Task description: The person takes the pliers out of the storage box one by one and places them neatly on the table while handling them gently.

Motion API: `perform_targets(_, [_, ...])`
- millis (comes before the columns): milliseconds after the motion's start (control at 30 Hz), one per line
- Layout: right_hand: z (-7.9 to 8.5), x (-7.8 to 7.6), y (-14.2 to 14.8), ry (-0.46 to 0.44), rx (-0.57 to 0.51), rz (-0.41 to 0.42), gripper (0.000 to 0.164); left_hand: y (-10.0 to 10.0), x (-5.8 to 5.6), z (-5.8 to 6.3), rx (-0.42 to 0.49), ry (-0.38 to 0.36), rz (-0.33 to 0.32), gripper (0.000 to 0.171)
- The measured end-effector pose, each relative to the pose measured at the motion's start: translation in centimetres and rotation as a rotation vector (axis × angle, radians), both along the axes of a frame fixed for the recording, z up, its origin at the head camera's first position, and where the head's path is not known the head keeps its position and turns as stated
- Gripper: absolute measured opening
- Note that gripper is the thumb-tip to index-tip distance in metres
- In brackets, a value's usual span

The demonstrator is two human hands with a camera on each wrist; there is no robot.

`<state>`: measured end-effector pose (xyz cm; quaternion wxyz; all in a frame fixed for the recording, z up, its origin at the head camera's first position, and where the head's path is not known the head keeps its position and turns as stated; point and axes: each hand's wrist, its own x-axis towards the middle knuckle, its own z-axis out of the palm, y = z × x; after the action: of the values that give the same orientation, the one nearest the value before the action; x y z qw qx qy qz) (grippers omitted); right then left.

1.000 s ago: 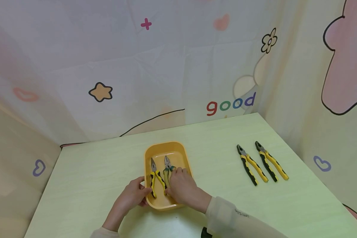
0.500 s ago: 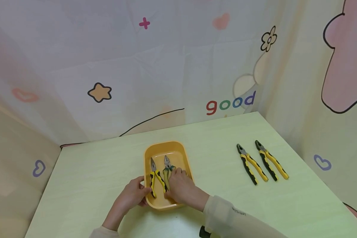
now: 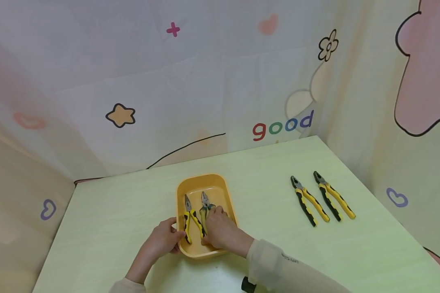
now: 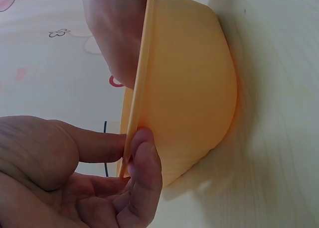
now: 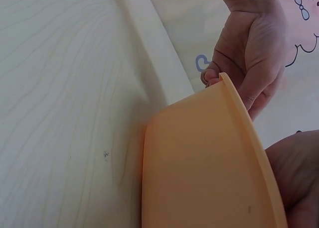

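Note:
A yellow plastic tray [image 3: 215, 178] stands on the table and holds two pairs of pliers. The long-nose pliers [image 3: 188, 204] lie on its left side, their yellow-and-black handles spread. Beside them are pliers with dull green-yellow handles [image 3: 204, 199], their jaws toward the far end. My left hand [image 3: 163, 239] pinches the tray's left rim; in the left wrist view its thumb is inside the wall [image 4: 192, 73] and its fingers outside. Inside the tray, my right hand [image 3: 223, 231] grips the green-yellow handles and hides most of them. The right wrist view shows mainly the tray's outer wall [image 5: 204, 163].
Two larger pliers with yellow-and-black handles, one [image 3: 317, 206] left of the other [image 3: 341, 200], lie side by side on the right of the pale table [image 3: 113, 219]. A printed curtain [image 3: 190, 97] hangs behind and along both sides.
The head view has shifted slightly. Both hands keep their places at the tray, and the pliers lie as before.

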<state>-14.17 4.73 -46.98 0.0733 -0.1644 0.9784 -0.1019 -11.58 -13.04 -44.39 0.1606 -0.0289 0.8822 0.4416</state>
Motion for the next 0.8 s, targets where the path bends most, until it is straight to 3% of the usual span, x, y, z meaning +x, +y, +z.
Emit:
perform_targets(367, [-0.05,0.10,0.04,0.026,-0.003,0.011,0.088,0.10,-0.12,0.30,-0.013,0.002,-0.006,0.036])
perform_targets(800, [-0.27,0.06,0.13,0.034,-0.027,0.011,0.086,0.03,-0.41,0.62,0.007,-0.053,0.025,0.039])
